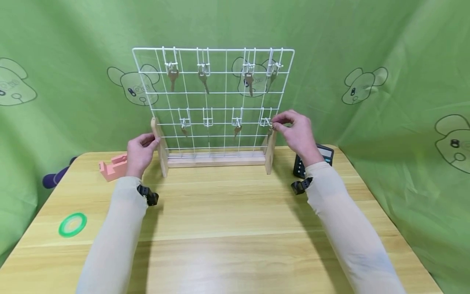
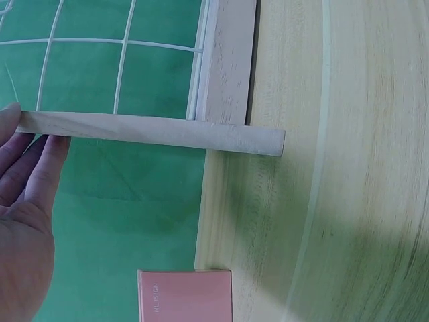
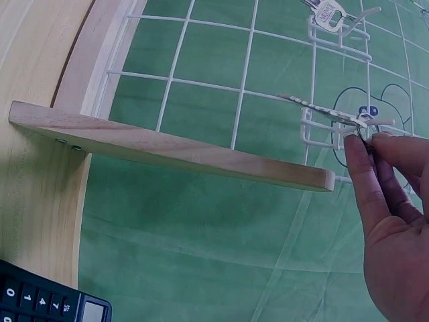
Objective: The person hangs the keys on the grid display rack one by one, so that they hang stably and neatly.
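Note:
A white wire grid rack (image 1: 214, 50) stands upright between two wooden posts. My left hand (image 1: 140, 154) grips the left wooden post (image 2: 154, 131) near its top, thumb on one side and fingers on the other. At the lower right hook (image 3: 322, 138), my right hand (image 1: 300, 135) pinches the ring of a key (image 3: 320, 111) between thumb and fingertips. The fingers partly cover the ring, so I cannot tell whether it sits over the hook. Keys such as this one (image 1: 173, 77) hang from the upper hooks, and the lower row holds another key (image 1: 238, 129).
Beside the left post is a pink tape dispenser (image 1: 113, 168). A green ring of tape (image 1: 72, 225) lies at the table's left. Behind my right wrist sits a black calculator (image 1: 299, 167). A purple object (image 1: 51, 180) lies past the left edge, and green curtain (image 1: 227, 24) surrounds the table.

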Demonstrator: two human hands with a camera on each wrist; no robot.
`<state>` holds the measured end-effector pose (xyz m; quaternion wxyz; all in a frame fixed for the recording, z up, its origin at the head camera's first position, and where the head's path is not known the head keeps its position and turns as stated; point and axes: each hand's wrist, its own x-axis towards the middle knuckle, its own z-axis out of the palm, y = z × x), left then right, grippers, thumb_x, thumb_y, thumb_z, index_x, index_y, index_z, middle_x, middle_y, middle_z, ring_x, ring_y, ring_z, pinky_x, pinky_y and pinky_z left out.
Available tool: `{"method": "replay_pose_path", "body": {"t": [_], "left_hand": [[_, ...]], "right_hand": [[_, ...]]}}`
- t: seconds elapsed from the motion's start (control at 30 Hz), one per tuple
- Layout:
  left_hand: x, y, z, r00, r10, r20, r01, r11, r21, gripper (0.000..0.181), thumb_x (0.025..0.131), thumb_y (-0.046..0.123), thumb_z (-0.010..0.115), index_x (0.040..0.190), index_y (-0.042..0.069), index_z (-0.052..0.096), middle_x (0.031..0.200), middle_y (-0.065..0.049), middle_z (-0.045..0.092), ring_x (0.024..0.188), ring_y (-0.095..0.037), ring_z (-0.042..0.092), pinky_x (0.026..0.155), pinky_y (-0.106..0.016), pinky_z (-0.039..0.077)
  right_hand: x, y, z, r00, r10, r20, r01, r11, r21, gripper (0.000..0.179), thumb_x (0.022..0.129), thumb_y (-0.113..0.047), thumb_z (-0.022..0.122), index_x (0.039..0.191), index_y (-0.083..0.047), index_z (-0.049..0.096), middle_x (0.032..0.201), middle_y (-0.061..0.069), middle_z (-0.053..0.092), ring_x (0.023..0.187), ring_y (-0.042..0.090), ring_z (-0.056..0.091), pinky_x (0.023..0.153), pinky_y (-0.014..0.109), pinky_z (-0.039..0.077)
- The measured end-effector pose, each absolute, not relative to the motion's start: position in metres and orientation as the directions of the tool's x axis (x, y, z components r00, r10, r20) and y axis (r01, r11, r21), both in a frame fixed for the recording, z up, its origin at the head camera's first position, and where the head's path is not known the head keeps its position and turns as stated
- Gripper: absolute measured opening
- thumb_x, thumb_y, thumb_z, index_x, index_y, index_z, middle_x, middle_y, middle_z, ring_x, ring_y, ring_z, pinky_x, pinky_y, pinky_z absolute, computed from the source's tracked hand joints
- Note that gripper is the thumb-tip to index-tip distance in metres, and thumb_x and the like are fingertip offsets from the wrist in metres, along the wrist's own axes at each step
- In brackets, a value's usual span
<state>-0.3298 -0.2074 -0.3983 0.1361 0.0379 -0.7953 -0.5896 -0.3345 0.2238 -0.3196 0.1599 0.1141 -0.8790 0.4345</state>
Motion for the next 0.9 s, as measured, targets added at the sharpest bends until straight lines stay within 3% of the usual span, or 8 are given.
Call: {"method": "replay_pose_path", "body": {"t": [0.4, 0.67, 0.9], "left_hand": [[-0.330, -0.207, -0.400, -0.964, -0.219, 0.153, 0.084, 0.297, 0.951, 0.041, 0.098, 0.018, 0.064, 0.133, -0.003, 0.056, 0.132, -0.021, 0.058, 0.119, -0.029, 0.057, 0.099, -0.029, 0.050], [-0.329, -0.207, -0.403, -0.963, -0.207, 0.175, 0.109, 0.293, 0.950, 0.040, 0.097, 0.014, 0.063, 0.132, -0.005, 0.056, 0.130, -0.022, 0.058, 0.118, -0.030, 0.057, 0.099, -0.029, 0.050], [-0.326, -0.211, -0.403, -0.976, -0.146, 0.159, 0.102, 0.341, 0.935, 0.042, 0.098, 0.008, 0.061, 0.136, -0.006, 0.051, 0.132, -0.024, 0.056, 0.122, -0.032, 0.054, 0.103, -0.034, 0.047]], "right_hand": [[-0.335, 0.224, -0.327, -0.929, -0.065, 0.363, -0.330, 0.586, -0.740, 0.017, 0.092, -0.003, 0.067, 0.109, -0.005, 0.069, 0.109, 0.005, 0.063, 0.101, 0.020, 0.058, 0.091, 0.034, 0.053], [-0.330, 0.232, -0.337, -0.935, -0.067, 0.348, -0.313, 0.612, -0.726, 0.025, 0.095, -0.007, 0.064, 0.120, -0.006, 0.066, 0.114, 0.007, 0.064, 0.107, 0.022, 0.056, 0.096, 0.038, 0.050], [-0.315, 0.235, -0.350, -0.948, -0.122, 0.293, -0.300, 0.644, -0.703, 0.023, 0.098, -0.014, 0.061, 0.120, -0.004, 0.064, 0.113, 0.009, 0.064, 0.106, 0.025, 0.057, 0.092, 0.043, 0.050]]}}
